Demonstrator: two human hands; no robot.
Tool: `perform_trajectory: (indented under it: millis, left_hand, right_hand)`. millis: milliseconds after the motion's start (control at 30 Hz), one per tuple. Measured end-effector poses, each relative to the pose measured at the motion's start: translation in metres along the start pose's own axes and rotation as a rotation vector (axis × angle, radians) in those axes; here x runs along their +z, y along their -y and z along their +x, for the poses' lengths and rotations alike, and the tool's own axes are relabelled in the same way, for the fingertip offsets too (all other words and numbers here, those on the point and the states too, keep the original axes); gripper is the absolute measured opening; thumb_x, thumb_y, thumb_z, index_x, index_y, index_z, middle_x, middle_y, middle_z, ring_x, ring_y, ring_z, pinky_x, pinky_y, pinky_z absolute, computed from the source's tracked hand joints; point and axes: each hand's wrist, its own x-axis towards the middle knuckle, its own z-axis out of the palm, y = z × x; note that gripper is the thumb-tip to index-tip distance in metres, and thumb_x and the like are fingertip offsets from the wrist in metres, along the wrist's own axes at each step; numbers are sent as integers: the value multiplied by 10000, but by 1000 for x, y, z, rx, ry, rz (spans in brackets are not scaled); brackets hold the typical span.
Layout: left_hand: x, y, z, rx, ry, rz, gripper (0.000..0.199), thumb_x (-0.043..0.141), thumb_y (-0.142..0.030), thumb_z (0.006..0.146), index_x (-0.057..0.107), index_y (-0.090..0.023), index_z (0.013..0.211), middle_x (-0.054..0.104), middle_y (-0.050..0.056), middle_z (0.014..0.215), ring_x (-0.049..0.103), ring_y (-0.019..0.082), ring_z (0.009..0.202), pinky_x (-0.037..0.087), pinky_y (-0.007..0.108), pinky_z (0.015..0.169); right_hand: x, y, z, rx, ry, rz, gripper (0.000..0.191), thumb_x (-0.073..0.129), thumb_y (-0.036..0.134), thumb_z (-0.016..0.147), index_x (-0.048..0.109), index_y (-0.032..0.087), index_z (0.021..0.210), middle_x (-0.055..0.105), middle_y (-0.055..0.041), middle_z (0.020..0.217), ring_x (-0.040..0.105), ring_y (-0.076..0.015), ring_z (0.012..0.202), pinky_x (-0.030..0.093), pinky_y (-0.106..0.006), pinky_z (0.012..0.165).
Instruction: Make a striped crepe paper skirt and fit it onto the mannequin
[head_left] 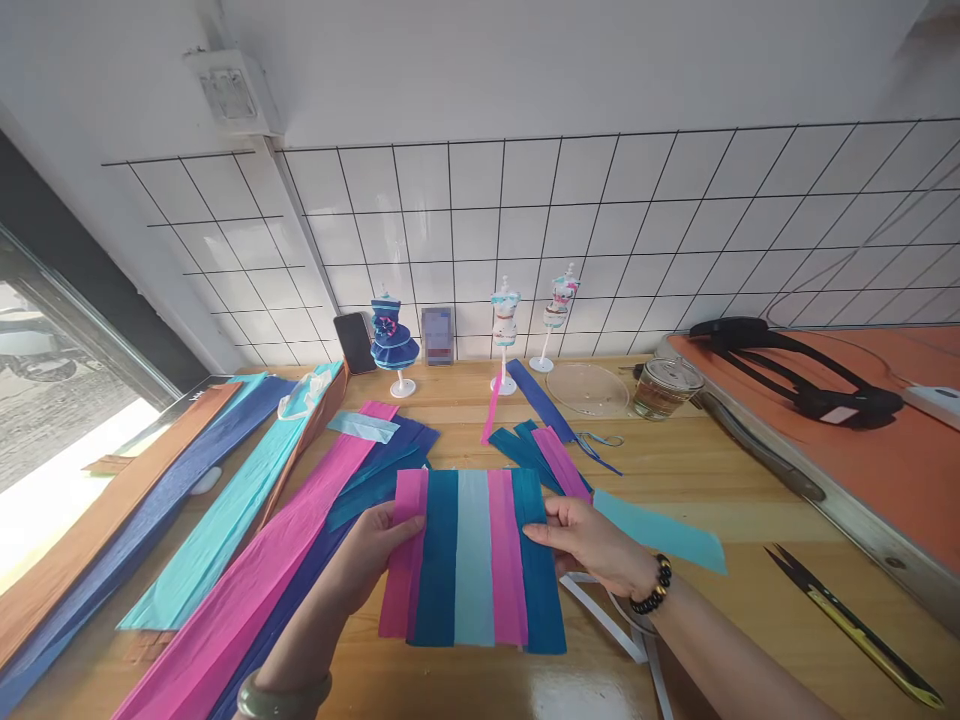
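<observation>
A striped panel of crepe paper in pink, teal and pale blue hangs flat above the wooden table, held up by both hands. My left hand pinches its left edge on a pink strip, thumb in front. On the opposite edge my right hand grips a teal strip, thumb also in front; the fingers behind the paper are hidden. Behind the panel lie a pile of teal and pink strips and a light turquoise piece. White strips lie under my right wrist.
Long crepe sheets cover the left side. At the back stand a mannequin in a blue dress, two more mannequins, a phone and a glass jar. Scissors lie right, near an orange surface with black headgear.
</observation>
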Motion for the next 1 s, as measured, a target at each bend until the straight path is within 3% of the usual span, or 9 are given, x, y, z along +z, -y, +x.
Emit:
perform_trajectory:
  millis: [200, 333, 433, 500, 733, 867, 1000]
  left_hand:
    - [-5, 3, -3, -31, 63, -38, 355, 717, -399, 679, 685, -166, 945, 748, 81, 866, 697, 271, 796, 535, 420, 795]
    - [-9, 6, 0, -29, 45, 40, 379, 726, -415, 659, 704, -160, 939, 750, 90, 881, 693, 283, 826, 530, 409, 812]
    - [-10, 7, 3, -26, 40, 59, 372, 728, -419, 655, 713, -162, 924, 753, 85, 866, 692, 286, 828, 525, 406, 819]
    - [-10, 8, 3, -28, 50, 59, 365, 723, -417, 664, 712, -167, 930, 753, 83, 870, 690, 285, 834, 520, 407, 829]
    - [-12, 10, 10, -57, 47, 81, 340, 749, -373, 649, 698, -157, 906, 751, 89, 879, 694, 290, 811, 544, 393, 770]
    - [-12, 7, 16, -82, 74, 53, 394, 781, -316, 619, 683, -175, 974, 754, 74, 869, 694, 306, 810, 557, 403, 731]
    - [-12, 6, 21, -83, 101, 86, 309, 744, -315, 670, 695, -198, 952, 757, 57, 855, 699, 295, 789, 562, 385, 700]
  right_hand:
    - [7, -8, -9, 5, 81, -75, 446, 718, 436, 646, 339, 207, 588, 444, 91, 527, 611, -128, 512, 527, -259, 493]
    - [0, -5, -18, 7, 66, -126, 272, 674, 382, 711, 492, 180, 708, 569, 25, 619, 676, -188, 653, 517, -245, 503]
    - [-16, -1, -30, -26, -17, -154, 328, 614, 368, 769, 544, 167, 1020, 646, -45, 812, 678, -185, 741, 529, -261, 571]
    - [-30, 1, -41, -56, -83, -180, 395, 589, 387, 784, 534, 168, 1108, 658, -70, 878, 675, -194, 769, 534, -282, 601]
    - [-72, -16, -88, -101, -317, -228, 389, 575, 440, 776, 592, 169, 1054, 691, -90, 887, 657, -207, 768, 506, -310, 649]
    - [-79, -33, -107, -69, -384, -301, 321, 568, 383, 785, 619, 171, 1021, 689, -60, 785, 632, -195, 720, 483, -311, 673]
    - [-77, -51, -116, -32, -394, -356, 286, 548, 351, 791, 630, 187, 1010, 689, -48, 770, 628, -205, 744, 479, -309, 696]
